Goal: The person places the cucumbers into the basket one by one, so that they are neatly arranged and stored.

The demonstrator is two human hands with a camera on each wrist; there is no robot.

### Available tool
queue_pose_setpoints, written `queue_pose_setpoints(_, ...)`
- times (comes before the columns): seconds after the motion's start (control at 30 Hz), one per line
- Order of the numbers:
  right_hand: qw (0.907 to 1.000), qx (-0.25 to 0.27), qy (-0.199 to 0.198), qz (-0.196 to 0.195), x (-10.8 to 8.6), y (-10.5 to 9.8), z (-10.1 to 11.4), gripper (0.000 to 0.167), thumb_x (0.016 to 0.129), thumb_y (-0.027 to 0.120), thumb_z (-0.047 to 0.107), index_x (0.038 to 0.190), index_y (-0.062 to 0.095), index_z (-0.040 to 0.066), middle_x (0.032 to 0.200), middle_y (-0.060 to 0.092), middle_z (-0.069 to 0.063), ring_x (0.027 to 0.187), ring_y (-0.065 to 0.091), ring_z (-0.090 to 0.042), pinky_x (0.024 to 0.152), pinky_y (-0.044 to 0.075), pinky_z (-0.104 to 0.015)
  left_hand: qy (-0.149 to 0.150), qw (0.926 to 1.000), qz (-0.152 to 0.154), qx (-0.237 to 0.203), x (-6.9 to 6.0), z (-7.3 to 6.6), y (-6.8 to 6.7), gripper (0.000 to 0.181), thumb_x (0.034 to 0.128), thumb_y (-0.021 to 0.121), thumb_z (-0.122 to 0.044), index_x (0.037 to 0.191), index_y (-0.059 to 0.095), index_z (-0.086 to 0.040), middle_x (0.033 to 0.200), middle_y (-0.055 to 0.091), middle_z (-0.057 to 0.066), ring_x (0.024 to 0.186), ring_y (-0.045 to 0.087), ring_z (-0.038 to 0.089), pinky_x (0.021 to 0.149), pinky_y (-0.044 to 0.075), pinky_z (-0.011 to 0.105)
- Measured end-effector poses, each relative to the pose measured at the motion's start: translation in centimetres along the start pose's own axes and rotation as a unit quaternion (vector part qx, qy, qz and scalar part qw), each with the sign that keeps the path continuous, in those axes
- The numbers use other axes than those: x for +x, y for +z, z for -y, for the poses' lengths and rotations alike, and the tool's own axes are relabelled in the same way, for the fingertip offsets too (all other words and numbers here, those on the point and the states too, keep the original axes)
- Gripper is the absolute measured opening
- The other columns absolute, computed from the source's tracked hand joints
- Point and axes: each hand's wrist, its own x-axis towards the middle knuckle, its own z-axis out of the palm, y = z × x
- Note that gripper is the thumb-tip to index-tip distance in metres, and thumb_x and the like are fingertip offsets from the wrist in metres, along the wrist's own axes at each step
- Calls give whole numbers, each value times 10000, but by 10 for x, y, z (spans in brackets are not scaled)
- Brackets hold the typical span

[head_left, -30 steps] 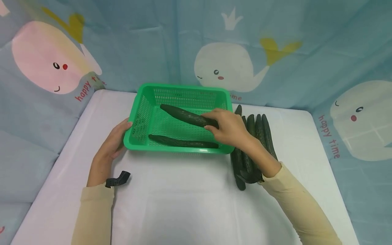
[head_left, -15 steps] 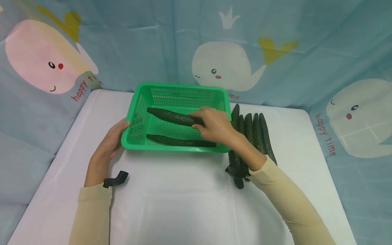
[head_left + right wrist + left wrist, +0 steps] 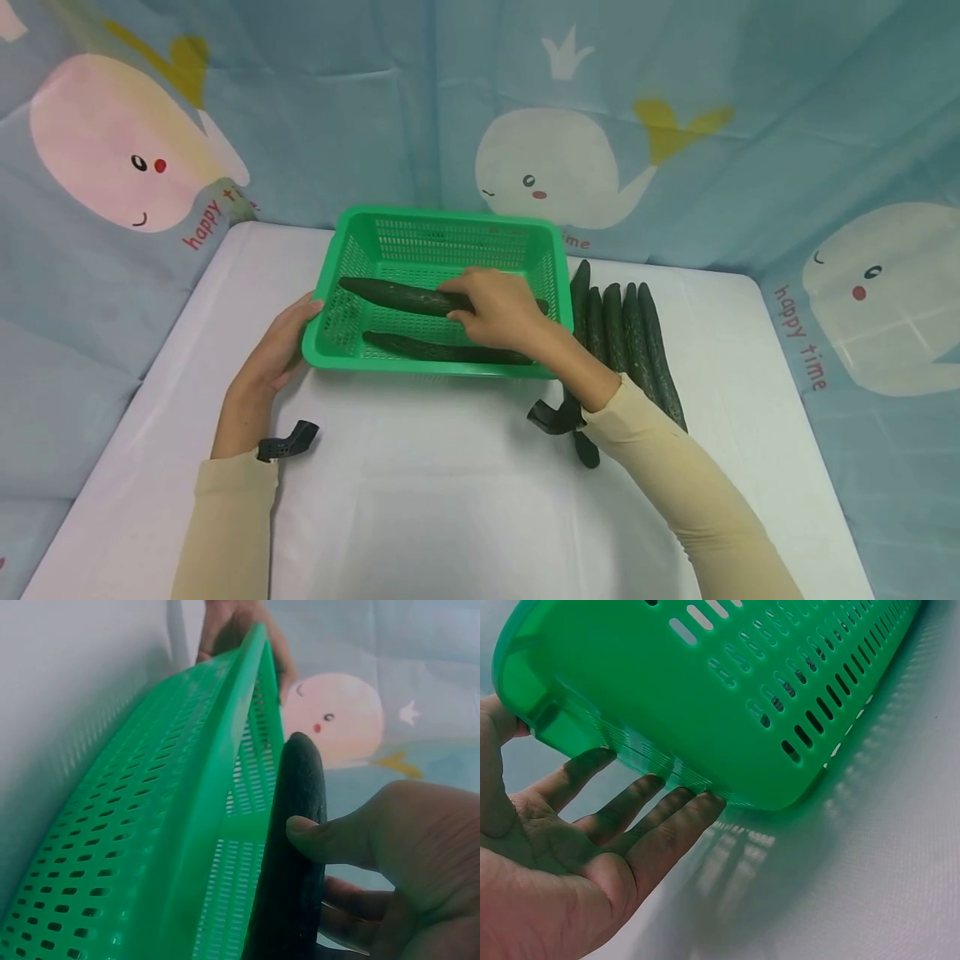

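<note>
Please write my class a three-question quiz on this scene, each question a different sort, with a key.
1. Multiple choice: What is in the right grip?
A) a spoon
B) a cucumber
C) a folded cloth

2. True or false: The left grip touches the green basket.

3. Fill in the blank: In the head view, the row of loose cucumbers on the white table lies to the ____ of the basket.

Key: 1. B; 2. true; 3. right.

basket (image 3: 435, 369): smooth plastic (faintly glossy) | cucumbers (image 3: 637, 350): bumpy | backdrop (image 3: 420, 125): creased cloth
</note>
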Motion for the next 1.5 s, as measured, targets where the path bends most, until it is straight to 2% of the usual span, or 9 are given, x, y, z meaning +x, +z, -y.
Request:
queue_pose_setpoints(0.3, 9998, 80, 115, 114, 5, 8, -6, 396, 1013, 735, 220, 1405, 701, 179, 1363, 732, -56, 784, 678, -194, 488, 339, -247, -110, 9998, -71, 127, 1, -2, 2, 765, 1120, 409, -542, 1701, 188, -97, 1686, 358, 238, 1223, 589, -56, 975, 527, 82)
queue_pose_setpoints(0.37, 9996, 170, 130, 193, 5, 10, -7, 382, 1019, 727, 217, 1397, 706, 171, 1373, 726, -64, 870, 713, -216, 509, 396, -255, -120, 9996, -116, 215, 1, -2, 3, 764, 1120, 402, -546, 1701, 189, -99, 1697, 350, 232, 1226, 577, -73, 970, 518, 69)
queue_pose_setpoints(0.43, 9990, 301, 144, 297, 5, 12, -9, 371, 1027, 717, 230, 1393, 709, 171, 1400, 708, -76, 992, 738, -262, 571, 484, -289, -111, 9996, -147, 230, 1, -1, 3, 758, 1122, 397, -539, 1700, 191, -94, 1698, 349, 235, 1223, 578, -75, 969, 520, 69)
queue_pose_setpoints(0.53, 9979, 484, 199, 371, 4, 12, -14, 361, 1042, 697, 260, 1392, 707, 173, 1448, 673, -86, 1218, 702, -294, 782, 615, -377, -103, 9997, -110, 197, 1, -2, 4, 755, 1123, 396, -537, 1702, 186, -101, 1707, 329, 236, 1231, 566, -75, 972, 512, 63)
queue_pose_setpoints(0.6, 9977, 539, 253, 338, 2, 12, -17, 372, 1045, 693, 287, 1398, 701, 169, 1463, 661, -87, 1275, 679, -301, 909, 626, -442, -88, 9998, -51, 150, 2, -3, 5, 758, 1121, 400, -537, 1704, 180, -106, 1714, 310, 240, 1242, 557, -63, 980, 508, 66)
queue_pose_setpoints(0.7, 9978, 561, 249, 245, -1, 12, -21, 384, 1048, 684, 302, 1400, 697, 148, 1448, 674, -90, 1285, 674, -294, 990, 613, -487, -104, 9999, -15, 108, 3, -3, 6, 764, 1119, 405, -544, 1707, 172, -116, 1715, 302, 241, 1243, 557, -55, 980, 515, 73)
queue_pose_setpoints(1.03, 9974, 655, 284, -95, -18, 13, -30, 372, 1057, 663, 312, 1384, 706, 140, 1398, 697, -100, 1213, 707, -304, 911, 627, -490, -105, 9999, -54, 123, 1, -1, 2, 775, 1119, 407, -552, 1707, 166, -109, 1718, 305, 226, 1260, 540, -70, 984, 507, 59)
queue_pose_setpoints(1.33, 9950, 836, 429, -334, -40, 3, -35, 368, 1051, 675, 311, 1382, 705, 151, 1426, 679, -80, 1246, 693, -294, 980, 606, -498, -124, 9997, -113, 173, 2, 0, 2, 775, 1117, 412, -549, 1707, 165, -112, 1742, 277, 206, 1264, 519, -92, 989, 507, 54)
queue_pose_setpoints(1.5, 9927, 943, 591, -469, -53, -1, -37, 389, 1045, 683, 337, 1400, 692, 178, 1444, 664, -52, 1275, 682, -267, 979, 607, -504, -173, 9996, -128, 192, 1, 0, 2, 768, 1114, 418, -548, 1707, 173, -126, 1751, 277, 170, 1445, 500, 56, 1008, 499, 57)
